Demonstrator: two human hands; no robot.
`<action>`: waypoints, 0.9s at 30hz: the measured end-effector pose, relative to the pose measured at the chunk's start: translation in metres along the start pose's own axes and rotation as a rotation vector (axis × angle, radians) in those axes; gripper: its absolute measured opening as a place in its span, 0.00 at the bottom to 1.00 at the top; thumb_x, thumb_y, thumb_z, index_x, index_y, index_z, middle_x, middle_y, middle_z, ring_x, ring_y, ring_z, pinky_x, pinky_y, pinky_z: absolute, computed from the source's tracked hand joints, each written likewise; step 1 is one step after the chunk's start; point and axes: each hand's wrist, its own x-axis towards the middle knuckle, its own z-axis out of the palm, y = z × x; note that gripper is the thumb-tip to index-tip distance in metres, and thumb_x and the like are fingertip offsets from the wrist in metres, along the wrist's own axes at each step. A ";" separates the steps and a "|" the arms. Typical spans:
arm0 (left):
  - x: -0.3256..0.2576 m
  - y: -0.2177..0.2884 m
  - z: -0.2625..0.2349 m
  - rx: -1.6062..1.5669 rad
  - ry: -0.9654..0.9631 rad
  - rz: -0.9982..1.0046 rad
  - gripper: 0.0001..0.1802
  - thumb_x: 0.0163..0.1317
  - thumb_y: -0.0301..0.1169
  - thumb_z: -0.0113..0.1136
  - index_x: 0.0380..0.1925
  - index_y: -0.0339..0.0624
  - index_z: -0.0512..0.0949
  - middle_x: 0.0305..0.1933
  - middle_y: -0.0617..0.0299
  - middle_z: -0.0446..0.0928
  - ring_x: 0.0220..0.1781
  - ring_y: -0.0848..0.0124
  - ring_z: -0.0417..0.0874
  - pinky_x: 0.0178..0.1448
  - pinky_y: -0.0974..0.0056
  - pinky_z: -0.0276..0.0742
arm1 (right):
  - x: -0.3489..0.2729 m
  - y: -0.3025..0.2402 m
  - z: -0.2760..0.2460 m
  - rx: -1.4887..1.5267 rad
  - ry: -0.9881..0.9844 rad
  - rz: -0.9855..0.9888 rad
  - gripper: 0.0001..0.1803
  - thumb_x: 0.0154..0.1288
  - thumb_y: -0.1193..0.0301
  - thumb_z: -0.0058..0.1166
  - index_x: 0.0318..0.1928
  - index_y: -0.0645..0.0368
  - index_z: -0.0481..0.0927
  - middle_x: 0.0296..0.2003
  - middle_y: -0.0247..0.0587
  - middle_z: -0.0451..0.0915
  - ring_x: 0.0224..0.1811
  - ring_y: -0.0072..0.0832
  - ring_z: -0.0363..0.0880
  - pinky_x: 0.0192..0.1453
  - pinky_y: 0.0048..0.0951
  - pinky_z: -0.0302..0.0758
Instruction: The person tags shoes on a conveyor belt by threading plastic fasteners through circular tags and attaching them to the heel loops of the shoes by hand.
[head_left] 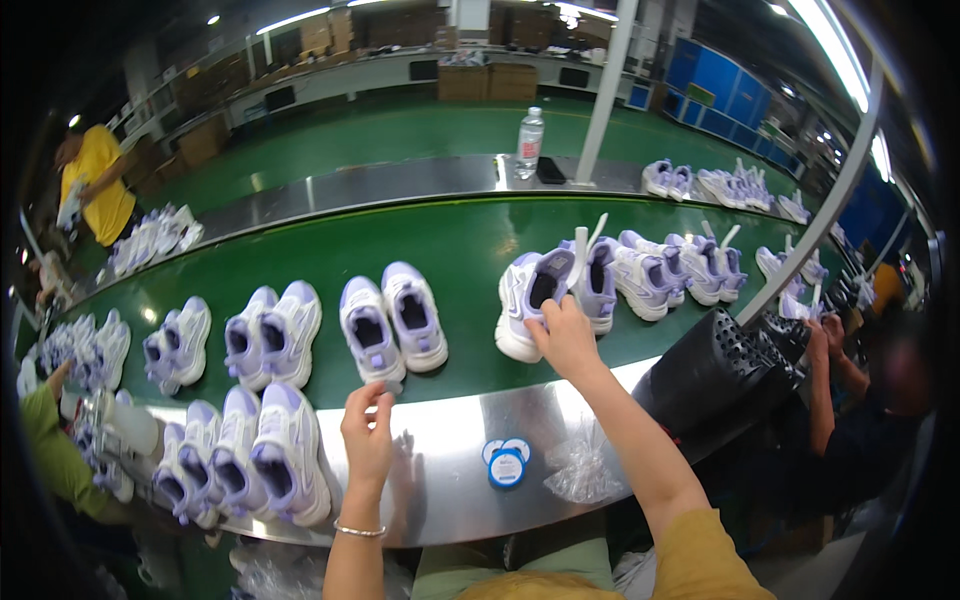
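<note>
My left hand [366, 440] is raised over the metal edge of the bench, thumb and fingertips pinched on a small pale round piece [393, 387], possibly a sticker. My right hand [566, 342] reaches forward and grips the heel collar of a white and lavender sneaker [518, 308]. Beside that shoe is its neighbour [600, 282], with a white strip standing up from its opening. A pair of similar sneakers [412, 318] sits just ahead of my left hand, toes pointing away. Round blue-and-white labels [507, 467] lie on the metal between my forearms.
Sneakers [272, 335] line the green belt [470, 225] on both sides; several more [285, 455] stand on the metal ledge at left. Crumpled clear plastic [585, 468] and a black perforated machine [705, 375] are at right. A water bottle [529, 143] stands beyond. Other people work at both sides.
</note>
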 end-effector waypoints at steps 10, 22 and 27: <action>-0.085 0.041 -0.003 0.137 -0.152 0.021 0.34 0.54 0.30 0.62 0.62 0.40 0.62 0.60 0.54 0.64 0.59 0.62 0.68 0.50 0.61 0.74 | -0.163 -0.163 -0.067 0.313 -0.215 -0.413 0.13 0.51 0.70 0.64 0.30 0.61 0.72 0.36 0.47 0.72 0.30 0.40 0.75 0.30 0.33 0.74; -0.105 0.020 -0.017 0.015 -0.017 -0.027 0.17 0.48 0.18 0.54 0.42 0.36 0.74 0.46 0.57 0.70 0.46 0.67 0.75 0.46 0.66 0.75 | -0.160 -0.141 -0.003 0.700 -0.209 0.101 0.21 0.53 0.74 0.61 0.47 0.61 0.70 0.36 0.40 0.70 0.28 0.27 0.72 0.25 0.24 0.71; -0.102 0.016 -0.037 -0.354 -0.209 -0.198 0.17 0.47 0.15 0.51 0.40 0.36 0.75 0.50 0.60 0.70 0.51 0.71 0.73 0.51 0.69 0.72 | -0.155 -0.123 -0.004 1.168 -0.416 0.507 0.19 0.53 0.79 0.52 0.48 0.59 0.73 0.39 0.41 0.73 0.29 0.23 0.73 0.31 0.25 0.73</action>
